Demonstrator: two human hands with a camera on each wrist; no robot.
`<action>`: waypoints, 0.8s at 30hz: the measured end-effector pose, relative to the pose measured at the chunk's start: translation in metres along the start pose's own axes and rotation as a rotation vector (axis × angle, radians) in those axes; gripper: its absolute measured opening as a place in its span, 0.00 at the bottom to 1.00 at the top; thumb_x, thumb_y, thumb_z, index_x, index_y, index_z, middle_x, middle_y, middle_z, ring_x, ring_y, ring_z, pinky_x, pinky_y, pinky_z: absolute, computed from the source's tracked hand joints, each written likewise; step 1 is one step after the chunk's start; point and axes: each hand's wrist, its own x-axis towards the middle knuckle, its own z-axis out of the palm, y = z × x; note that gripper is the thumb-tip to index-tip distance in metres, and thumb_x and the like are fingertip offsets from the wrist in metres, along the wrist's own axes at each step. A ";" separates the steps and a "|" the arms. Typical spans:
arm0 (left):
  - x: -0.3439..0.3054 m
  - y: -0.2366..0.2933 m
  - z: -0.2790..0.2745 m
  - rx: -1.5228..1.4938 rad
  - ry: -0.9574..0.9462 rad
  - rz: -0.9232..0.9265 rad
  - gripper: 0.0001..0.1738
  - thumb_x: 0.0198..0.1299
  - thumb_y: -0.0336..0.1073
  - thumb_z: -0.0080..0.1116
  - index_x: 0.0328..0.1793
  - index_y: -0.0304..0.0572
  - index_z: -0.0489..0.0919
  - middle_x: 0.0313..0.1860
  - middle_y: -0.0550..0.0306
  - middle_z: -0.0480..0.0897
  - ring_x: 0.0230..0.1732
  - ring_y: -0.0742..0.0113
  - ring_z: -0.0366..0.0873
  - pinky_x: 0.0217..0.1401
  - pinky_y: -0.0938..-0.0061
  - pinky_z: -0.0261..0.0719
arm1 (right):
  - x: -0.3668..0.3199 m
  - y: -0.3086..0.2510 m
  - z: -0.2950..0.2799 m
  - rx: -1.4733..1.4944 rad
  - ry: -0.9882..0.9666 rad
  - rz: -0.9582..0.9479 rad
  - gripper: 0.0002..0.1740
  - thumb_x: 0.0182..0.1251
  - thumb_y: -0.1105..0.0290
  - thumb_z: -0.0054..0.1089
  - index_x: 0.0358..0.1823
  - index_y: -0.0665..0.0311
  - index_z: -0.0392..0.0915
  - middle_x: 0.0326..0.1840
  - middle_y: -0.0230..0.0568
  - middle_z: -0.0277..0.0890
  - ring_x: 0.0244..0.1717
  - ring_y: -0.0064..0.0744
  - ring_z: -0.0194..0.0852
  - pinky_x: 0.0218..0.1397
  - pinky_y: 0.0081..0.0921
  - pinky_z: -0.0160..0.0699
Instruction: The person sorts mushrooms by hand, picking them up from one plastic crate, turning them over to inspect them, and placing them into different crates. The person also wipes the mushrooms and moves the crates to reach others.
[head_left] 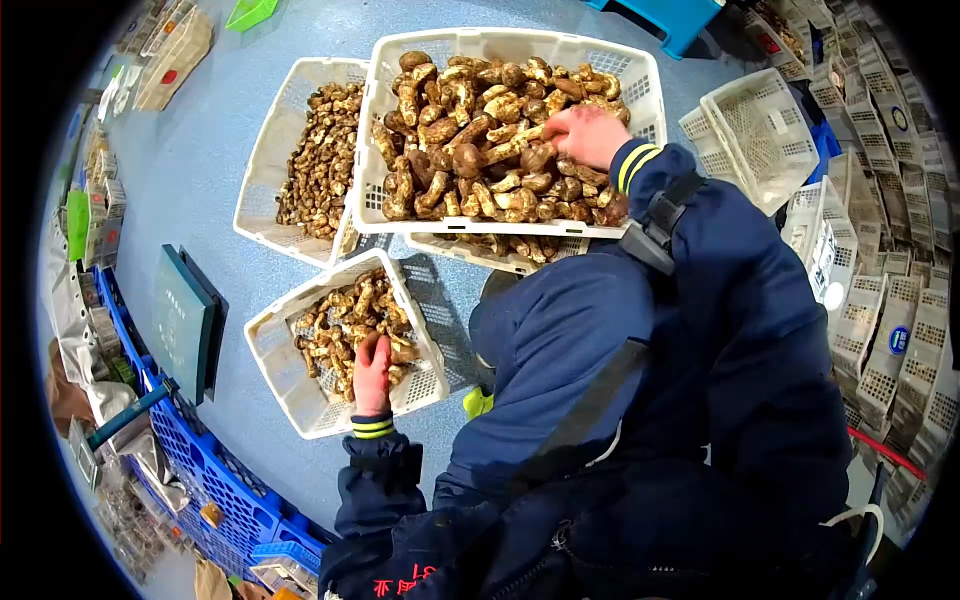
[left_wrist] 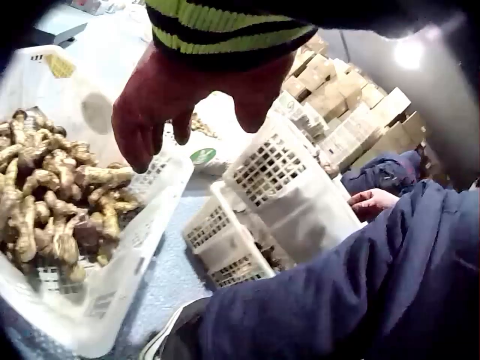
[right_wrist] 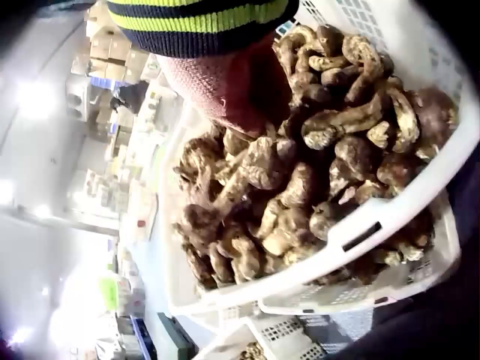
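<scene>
Picking these mushrooms [head_left: 467,160] well likely needs light pressure; left hand's [head_left: 372,376] grip is apart, right hand's [head_left: 588,137] I cannot tell.

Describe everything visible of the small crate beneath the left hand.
The small crate looks like white plastic, with a solid rim and sloping walls pierced by grids of holes. It stands upright on the blue floor, set askew. Brown mushrooms lie heaped inside, leaving part of the bottom bare. The left hand is over them.
</scene>
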 end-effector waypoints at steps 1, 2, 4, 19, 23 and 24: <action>0.004 0.016 0.012 -0.008 -0.052 0.006 0.21 0.62 0.42 0.53 0.56 0.37 0.71 0.31 0.67 0.72 0.26 0.80 0.64 0.28 0.86 0.61 | -0.008 0.002 -0.019 0.019 0.095 0.019 0.15 0.56 0.62 0.52 0.45 0.49 0.79 0.44 0.40 0.78 0.46 0.40 0.75 0.51 0.32 0.72; 0.009 0.032 0.024 -0.017 -0.104 0.013 0.20 0.62 0.42 0.52 0.56 0.37 0.71 0.34 0.65 0.74 0.29 0.79 0.68 0.31 0.85 0.65 | -0.007 0.020 -0.021 0.094 0.267 -0.012 0.16 0.57 0.61 0.52 0.48 0.49 0.77 0.44 0.42 0.78 0.46 0.41 0.75 0.50 0.32 0.72; 0.016 0.051 0.049 -0.123 -0.210 0.045 0.20 0.64 0.42 0.50 0.57 0.37 0.71 0.43 0.59 0.76 0.40 0.74 0.74 0.42 0.81 0.72 | -0.015 0.037 -0.035 0.085 0.334 0.177 0.19 0.58 0.59 0.52 0.51 0.48 0.75 0.45 0.44 0.77 0.45 0.43 0.75 0.50 0.33 0.72; 0.026 0.112 0.153 -0.105 -0.574 0.058 0.20 0.64 0.40 0.47 0.57 0.34 0.70 0.52 0.54 0.77 0.51 0.67 0.75 0.54 0.75 0.71 | -0.017 0.010 0.029 -0.297 -0.132 0.000 0.21 0.59 0.53 0.52 0.42 0.66 0.72 0.42 0.48 0.78 0.46 0.43 0.76 0.49 0.35 0.73; 0.026 0.123 0.162 -0.014 -0.666 0.104 0.19 0.64 0.39 0.49 0.56 0.34 0.71 0.50 0.57 0.77 0.50 0.71 0.75 0.53 0.76 0.71 | -0.020 0.027 -0.008 0.896 -0.274 0.286 0.21 0.60 0.58 0.56 0.47 0.70 0.73 0.37 0.44 0.78 0.29 0.25 0.79 0.29 0.19 0.78; 0.027 0.122 0.162 -0.036 -0.668 0.075 0.19 0.64 0.39 0.49 0.56 0.34 0.71 0.50 0.58 0.77 0.50 0.71 0.75 0.52 0.76 0.71 | -0.029 0.023 -0.014 1.294 -0.141 0.255 0.17 0.61 0.64 0.57 0.45 0.70 0.73 0.33 0.43 0.78 0.27 0.23 0.78 0.24 0.15 0.77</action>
